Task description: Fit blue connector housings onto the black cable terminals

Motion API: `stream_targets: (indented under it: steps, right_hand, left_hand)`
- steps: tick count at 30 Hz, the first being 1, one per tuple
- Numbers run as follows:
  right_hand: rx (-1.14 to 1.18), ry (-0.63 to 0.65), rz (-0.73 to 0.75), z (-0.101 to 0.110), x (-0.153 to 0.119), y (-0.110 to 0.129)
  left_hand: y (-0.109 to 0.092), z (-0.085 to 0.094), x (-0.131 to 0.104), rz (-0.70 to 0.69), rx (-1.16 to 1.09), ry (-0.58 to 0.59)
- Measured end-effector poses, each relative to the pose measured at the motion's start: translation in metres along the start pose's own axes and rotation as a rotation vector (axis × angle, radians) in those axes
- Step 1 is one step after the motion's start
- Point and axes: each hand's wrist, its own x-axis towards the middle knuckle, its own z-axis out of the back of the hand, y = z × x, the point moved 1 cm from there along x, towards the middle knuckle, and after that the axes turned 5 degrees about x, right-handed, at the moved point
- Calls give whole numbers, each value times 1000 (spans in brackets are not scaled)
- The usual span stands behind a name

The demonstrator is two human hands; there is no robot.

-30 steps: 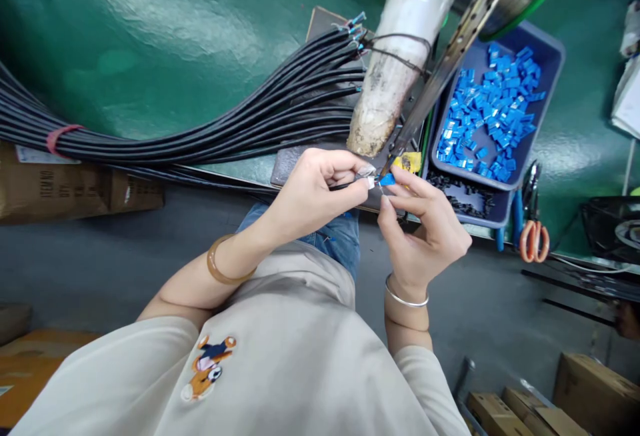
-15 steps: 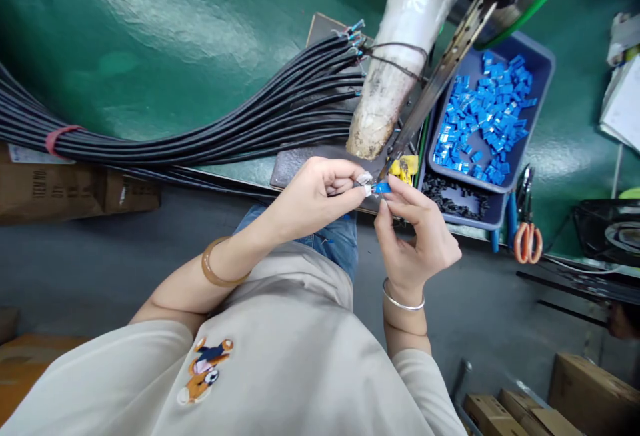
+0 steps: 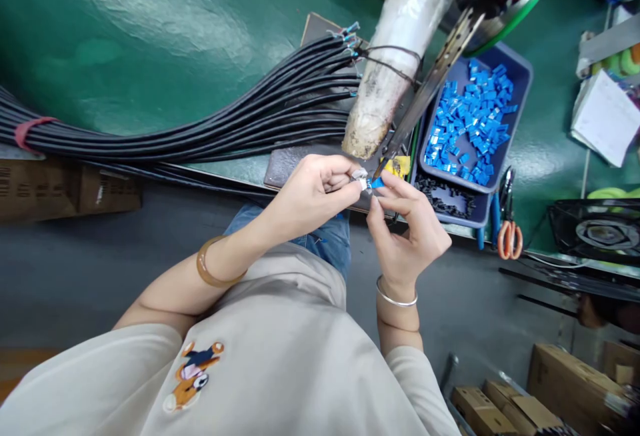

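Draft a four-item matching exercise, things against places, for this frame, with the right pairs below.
1. Orange-handled metal scissors
2. Thin silver metal bangle
3. Red band
4. Pile of small blue plastic pieces

A. Around the bundle of long black cables
B. In a blue-grey plastic tray
C. Around the wrist of the right hand
D. At the edge of the green table

Pairs: 1-D; 2-C; 3-A; 4-B
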Motion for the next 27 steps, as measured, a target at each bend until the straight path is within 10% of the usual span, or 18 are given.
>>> stream_targets:
  steps: [27]
  right_hand:
    - [60,32,-27,0,-5,-2]
  left_hand:
    - [-4,6,-4,108,-72,175]
